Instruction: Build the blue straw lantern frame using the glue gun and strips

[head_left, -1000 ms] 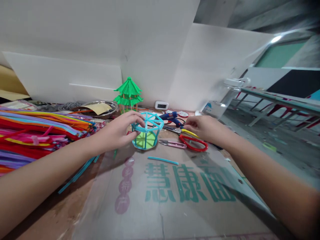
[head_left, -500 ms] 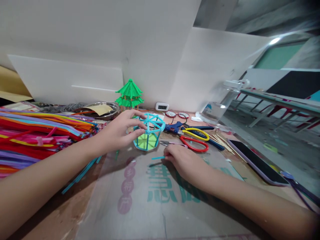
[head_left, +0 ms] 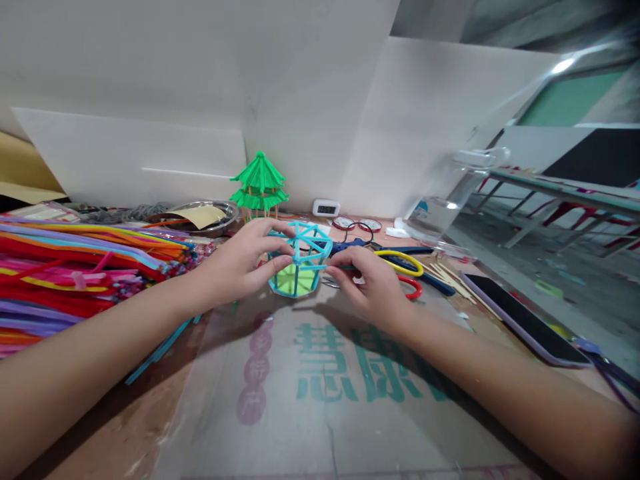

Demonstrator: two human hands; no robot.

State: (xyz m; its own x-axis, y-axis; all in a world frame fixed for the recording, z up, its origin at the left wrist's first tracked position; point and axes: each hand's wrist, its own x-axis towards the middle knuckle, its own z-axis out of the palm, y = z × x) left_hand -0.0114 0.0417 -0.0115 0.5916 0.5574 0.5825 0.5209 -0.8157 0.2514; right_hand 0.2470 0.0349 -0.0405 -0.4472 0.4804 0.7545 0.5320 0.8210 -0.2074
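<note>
The small round cage of fuzzy light-blue sticks with a flat green floor (head_left: 297,270) stands in the middle. The left hand (head_left: 245,260) is half open at the cage's left side, with thumb and fingers apart by its top; I cannot tell if it grips. The right hand (head_left: 373,283), just right of the cage, is closed, pinching a short, thin light-blue fuzzy stick (head_left: 313,268) in front of it. The bright green toy tower with two roofs (head_left: 259,187) is behind the cage, to the left.
</note>
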